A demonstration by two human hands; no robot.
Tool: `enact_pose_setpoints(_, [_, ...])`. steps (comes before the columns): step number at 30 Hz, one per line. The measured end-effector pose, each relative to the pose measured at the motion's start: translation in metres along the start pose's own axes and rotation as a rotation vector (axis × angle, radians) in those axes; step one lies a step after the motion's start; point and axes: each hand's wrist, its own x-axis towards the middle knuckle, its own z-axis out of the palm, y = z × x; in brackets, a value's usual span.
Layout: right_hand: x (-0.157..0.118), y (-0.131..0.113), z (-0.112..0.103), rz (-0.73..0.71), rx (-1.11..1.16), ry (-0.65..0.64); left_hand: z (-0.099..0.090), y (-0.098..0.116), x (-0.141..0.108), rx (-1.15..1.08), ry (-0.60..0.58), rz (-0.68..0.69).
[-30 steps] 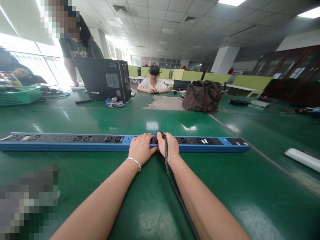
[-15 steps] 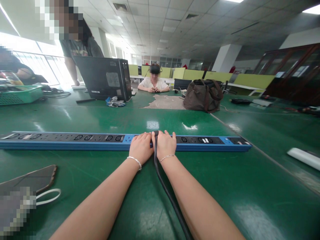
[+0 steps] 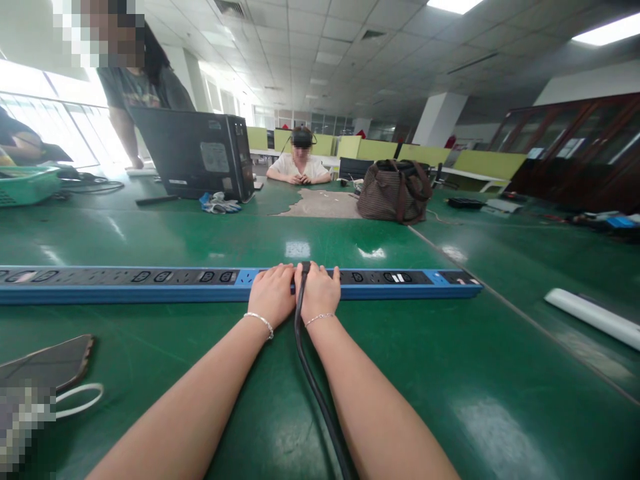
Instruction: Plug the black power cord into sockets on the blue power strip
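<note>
A long blue power strip [image 3: 150,293] with black socket panels lies across the green table. My left hand [image 3: 271,293] rests on its middle, the fingers closed over the sockets and against the plug. Close beside it, my right hand [image 3: 319,290] is closed around the black plug [image 3: 305,268], which sits at the strip's top face between both hands. From the plug a thick black cable [image 3: 309,373] runs down toward me between my forearms. Whether the plug is fully seated in a socket cannot be seen.
A phone [image 3: 50,363] lies at the left. Further back are a black computer case [image 3: 195,153], gloves [image 3: 220,203], a green basket [image 3: 30,185] and a brown bag [image 3: 393,193]. A white bar [image 3: 590,317] lies right. One person sits opposite; others are at the left.
The whole view has shifted slightly, so the strip, table items and both hands appear further left. My hands keep the same place on the strip and plug.
</note>
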Motion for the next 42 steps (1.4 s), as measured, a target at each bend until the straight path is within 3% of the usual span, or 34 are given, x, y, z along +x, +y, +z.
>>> enact_pose_setpoints(14, [-0.002,0.044,-0.019,-0.347,0.012,-0.162,0.002,-0.001,-0.002,-0.065,0.071,0.046])
enact_pose_setpoints(21, [-0.005,0.058,-0.013,-0.434,0.073,-0.136,-0.003,-0.001,0.001,-0.120,0.032,0.065])
enact_pose_setpoints(36, [0.002,0.071,-0.018,-0.496,0.126,-0.234,-0.005,0.004,0.006,-0.057,-0.010,0.024])
enact_pose_setpoints(42, [-0.005,0.073,-0.018,-0.500,0.083,-0.180,-0.004,0.006,0.006,-0.049,0.016,0.057])
